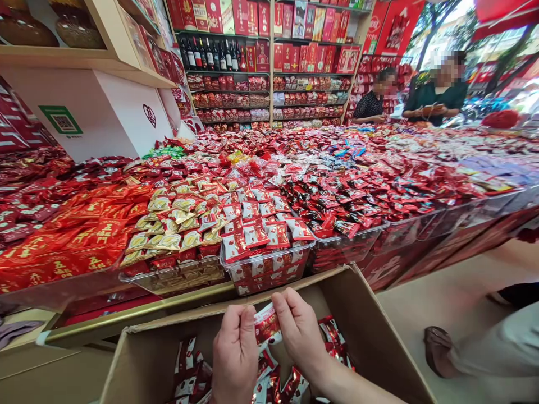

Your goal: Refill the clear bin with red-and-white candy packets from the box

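Note:
Between my hands is a small red and white candy packet [266, 324], pinched at both ends above an open cardboard box [357, 314]. My left hand [236, 350] is closed on its left end, the thumb pressed against the curled fingers. My right hand [300, 331] grips the other end between thumb and fingers. Loose red and white packets [295, 384] lie in the box below and around my hands. Just beyond the box stands a clear plastic bin [269, 269] stacked with similar packets in rows.
Bins of orange-red packets [80, 241], gold packets [177, 224] and dark red packets [337, 196] border that bin. A person's leg [492, 348] and shoe are at the right. Two people [438, 95] [373, 104] stand behind the display. Shelves [272, 67] rise at the back.

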`<action>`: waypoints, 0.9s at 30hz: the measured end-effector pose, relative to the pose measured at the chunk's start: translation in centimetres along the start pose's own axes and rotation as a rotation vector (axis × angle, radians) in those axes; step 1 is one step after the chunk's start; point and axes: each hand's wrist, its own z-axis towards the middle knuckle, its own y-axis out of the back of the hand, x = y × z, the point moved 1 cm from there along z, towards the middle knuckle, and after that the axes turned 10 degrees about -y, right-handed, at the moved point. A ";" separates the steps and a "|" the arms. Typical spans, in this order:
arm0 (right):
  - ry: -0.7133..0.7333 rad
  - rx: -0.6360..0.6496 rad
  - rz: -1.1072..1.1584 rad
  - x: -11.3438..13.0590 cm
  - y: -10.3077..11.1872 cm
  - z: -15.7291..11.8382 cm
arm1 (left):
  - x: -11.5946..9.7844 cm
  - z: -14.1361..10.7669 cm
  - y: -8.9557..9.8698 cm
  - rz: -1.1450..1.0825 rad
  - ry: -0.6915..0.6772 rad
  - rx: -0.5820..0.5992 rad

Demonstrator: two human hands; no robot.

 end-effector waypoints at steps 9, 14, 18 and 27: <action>0.823 -0.155 -0.369 3.9 3.5 1.1 | -0.9 1.5 1.4 -0.281 0.203 0.185; 1.260 -0.001 -0.534 4.1 3.5 0.2 | -2.7 1.0 1.5 -1.032 0.606 0.239; 0.811 -0.023 -0.200 3.2 2.6 -0.7 | -2.8 0.9 1.7 -1.053 0.554 0.128; 0.078 0.203 0.296 0.9 0.6 -0.9 | -0.9 0.5 0.8 -0.835 0.421 0.010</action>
